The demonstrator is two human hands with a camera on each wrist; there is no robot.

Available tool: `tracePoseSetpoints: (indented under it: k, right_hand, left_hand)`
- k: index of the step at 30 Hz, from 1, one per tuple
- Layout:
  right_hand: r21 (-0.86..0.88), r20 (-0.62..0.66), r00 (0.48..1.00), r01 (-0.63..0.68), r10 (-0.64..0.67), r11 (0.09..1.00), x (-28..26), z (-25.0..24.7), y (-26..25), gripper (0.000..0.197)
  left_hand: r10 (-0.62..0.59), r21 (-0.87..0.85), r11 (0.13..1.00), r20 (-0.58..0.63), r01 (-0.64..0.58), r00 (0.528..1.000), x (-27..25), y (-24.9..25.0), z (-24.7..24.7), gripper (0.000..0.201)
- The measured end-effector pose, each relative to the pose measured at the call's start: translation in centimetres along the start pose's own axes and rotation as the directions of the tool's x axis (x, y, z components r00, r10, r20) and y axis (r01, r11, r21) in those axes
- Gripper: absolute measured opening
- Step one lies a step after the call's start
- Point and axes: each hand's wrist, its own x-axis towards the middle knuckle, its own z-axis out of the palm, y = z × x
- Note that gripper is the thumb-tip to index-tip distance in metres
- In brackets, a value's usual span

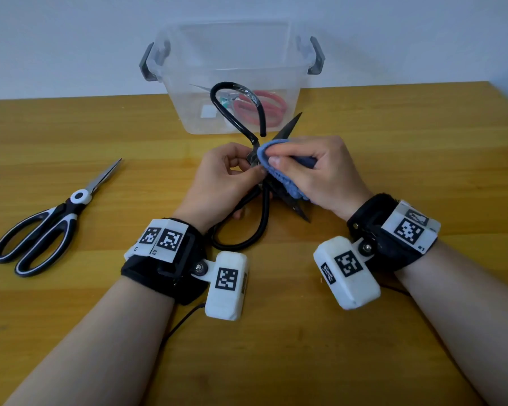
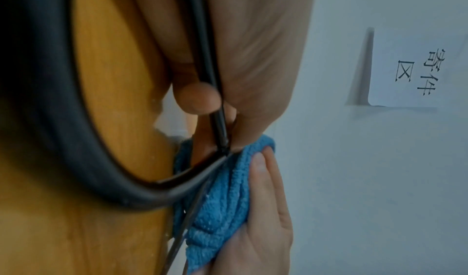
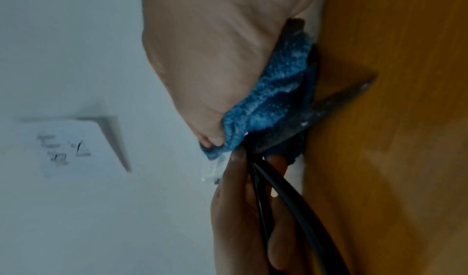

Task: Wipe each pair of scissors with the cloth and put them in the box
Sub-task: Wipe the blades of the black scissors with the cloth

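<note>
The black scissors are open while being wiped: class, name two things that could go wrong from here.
1. The black scissors are spread wide, and the right hand presses the blue cloth near the pivot with a bare thumb; a slip could bring skin against a blade edge.
2. The left hand pinches only the thin handle near the pivot, so the blades might swing shut on the cloth or fingers.
</note>
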Motion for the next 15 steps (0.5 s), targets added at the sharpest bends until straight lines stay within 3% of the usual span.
tracePoseSetpoints:
  k: [4, 9, 13, 15]
  right_hand:
    - [-0.026, 0.024, 0.995, -0.099, 0.100, 0.995, 0.2, 0.1, -0.4, 0.016]
    - [0.059, -0.156, 0.969, -0.185, 0.192, 0.981, 0.5, -0.1, -0.7, 0.019]
    - [-0.038, 0.053, 0.983, -0.175, 0.177, 0.984, 0.3, 0.1, -1.6, 0.016]
    - [-0.031, 0.059, 0.982, -0.177, 0.178, 0.984, 0.5, -0.2, -1.6, 0.018]
  left_hand:
    - [-0.001, 0.020, 1.000, 0.020, 0.001, 1.000, -0.2, 0.2, 0.1, 0.010]
    - [-0.010, 0.031, 0.999, 0.014, 0.009, 1.000, -0.3, 0.4, 0.3, 0.014]
    - [-0.008, 0.059, 0.998, 0.015, 0.007, 1.000, -0.3, 0.4, 0.3, 0.013]
    - [-0.003, 0.058, 0.998, 0.022, 0.002, 1.000, -0.4, 0.5, 0.2, 0.013]
